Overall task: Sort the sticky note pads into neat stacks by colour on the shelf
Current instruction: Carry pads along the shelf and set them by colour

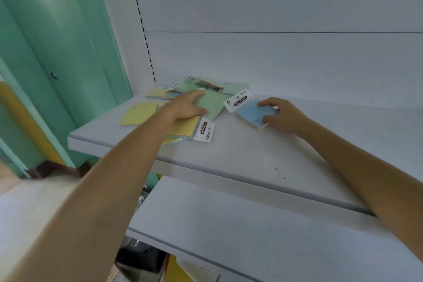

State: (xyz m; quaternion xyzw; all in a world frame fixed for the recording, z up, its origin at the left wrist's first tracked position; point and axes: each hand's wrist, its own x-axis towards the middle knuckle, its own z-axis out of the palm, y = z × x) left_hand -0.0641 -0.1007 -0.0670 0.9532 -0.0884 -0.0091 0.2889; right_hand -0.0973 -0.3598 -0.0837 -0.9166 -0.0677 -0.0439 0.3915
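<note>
A blue pad [251, 115] with a white "STICKY NOTE" header lay apart on the white shelf [251, 158], pinched by the right hand [285, 115]. The left hand [184, 106] gripped a green pad [214, 103] atop a jumbled heap. A yellow pad [139, 113] lay flat at the left.

Matt white shelf [240, 155]; paper pads [139, 113] in glossy wrap.

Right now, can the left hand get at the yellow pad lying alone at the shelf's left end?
Probably yes. The yellow pad lies uncovered on the shelf, close beside the left hand, with nothing between; the hand must first release the green pad.
</note>
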